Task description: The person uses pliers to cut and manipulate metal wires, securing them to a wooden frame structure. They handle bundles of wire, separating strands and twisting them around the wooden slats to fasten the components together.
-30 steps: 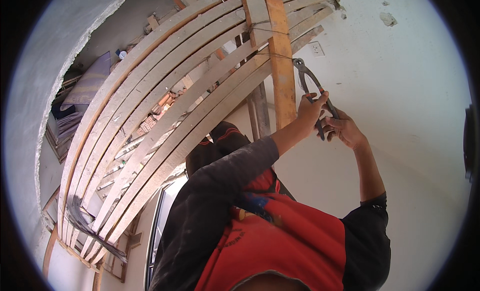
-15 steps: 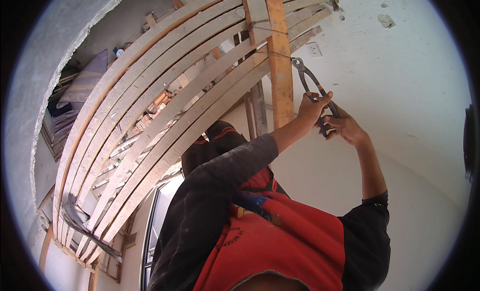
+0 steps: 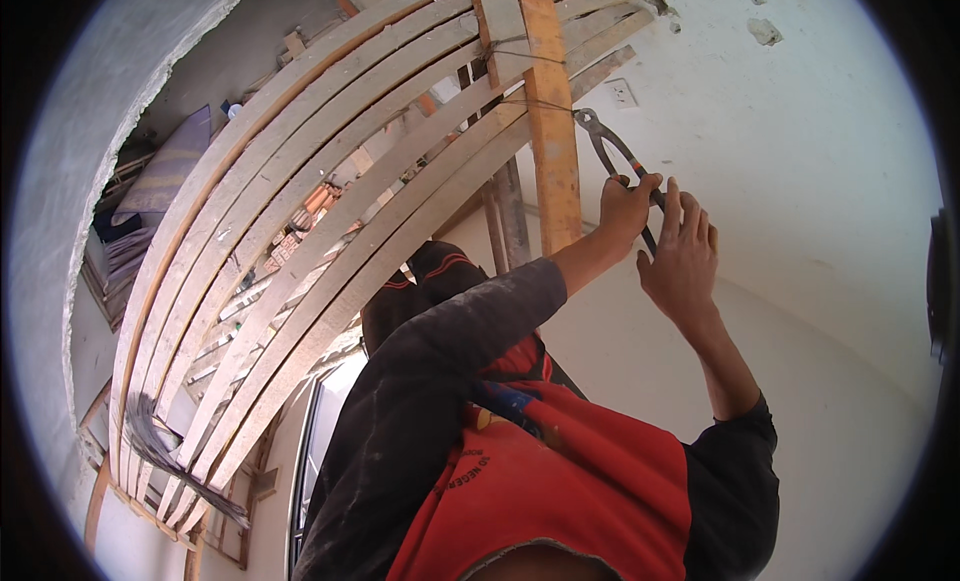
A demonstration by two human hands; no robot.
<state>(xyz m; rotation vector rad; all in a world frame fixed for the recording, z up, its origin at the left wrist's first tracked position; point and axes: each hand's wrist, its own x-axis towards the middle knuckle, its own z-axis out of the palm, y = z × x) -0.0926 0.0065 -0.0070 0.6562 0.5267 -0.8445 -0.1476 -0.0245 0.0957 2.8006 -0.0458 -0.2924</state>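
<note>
My left hand [image 3: 625, 213] is closed round the handles of a pair of dark pincers [image 3: 614, 147]. The pincers' jaws meet the end of a thin wire [image 3: 552, 105] at the edge of an upright wooden board [image 3: 553, 171]. That wire wraps round the board and the long slats [image 3: 440, 146] behind it. Beside the lower handle, my right hand [image 3: 684, 266] has its fingers stretched out and apart; whether it touches the handle I cannot tell.
A bundle of loose wire [image 3: 175, 459] hangs over the slats at the lower left. The white wall [image 3: 800, 171] has a socket [image 3: 622, 93] near the board. A rough concrete edge [image 3: 125, 146] borders the slats on the left, with cloth [image 3: 170, 166] beyond it.
My right hand has let go of the pincers' handle and its fingers have straightened. My left hand stays on the pincers, whose jaws remain at the wire.
</note>
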